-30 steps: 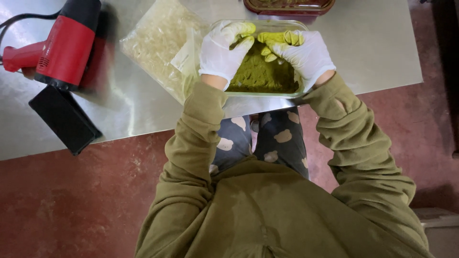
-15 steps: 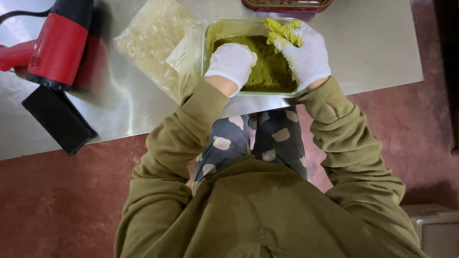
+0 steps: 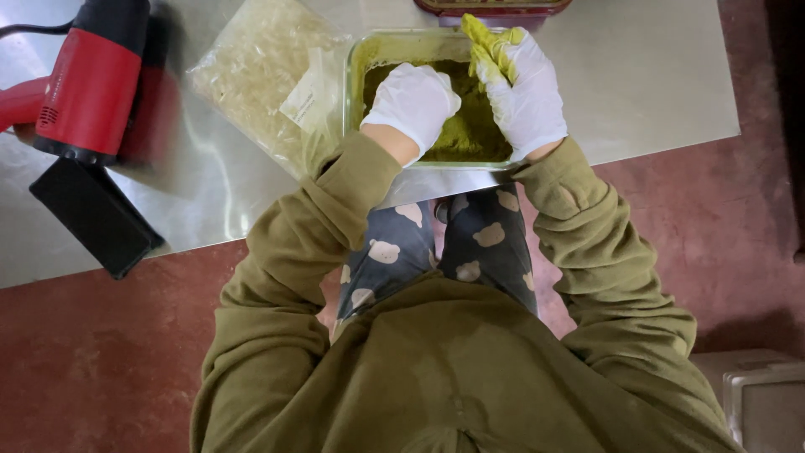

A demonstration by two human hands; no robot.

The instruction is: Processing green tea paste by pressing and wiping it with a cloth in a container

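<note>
A square glass dish [image 3: 359,75] of olive-green powder [image 3: 474,126] sits on the grey metal table [image 3: 637,75], at twelve o'clock from the person's body. The left hand [image 3: 412,102], in a white glove, is curled into a loose fist over the powder at the dish's nine o'clock side; its fingers are tucked under, and what they press cannot be told. The right hand [image 3: 524,88], also gloved, lies at the three o'clock side with fingers close together and stained yellow-green at the tips, touching the powder near the far rim.

Just beside the dish at nine o'clock, touching its wall, lies a clear plastic bag [image 3: 251,80] of pale, flaky material with a small paper label. Farther toward nine o'clock rests a red and black heat gun [image 3: 88,84], glossy and bulky, and at its six o'clock side a flat black rectangular box [image 3: 94,216] near the table edge. A dark red-rimmed container [image 3: 495,7] shows at twelve o'clock beyond the dish, mostly cut off. The olive sleeves reach over the near edge of the table and hide the dish's near rim. A grey plastic bin [image 3: 759,398] stands on the reddish floor at four o'clock.
</note>
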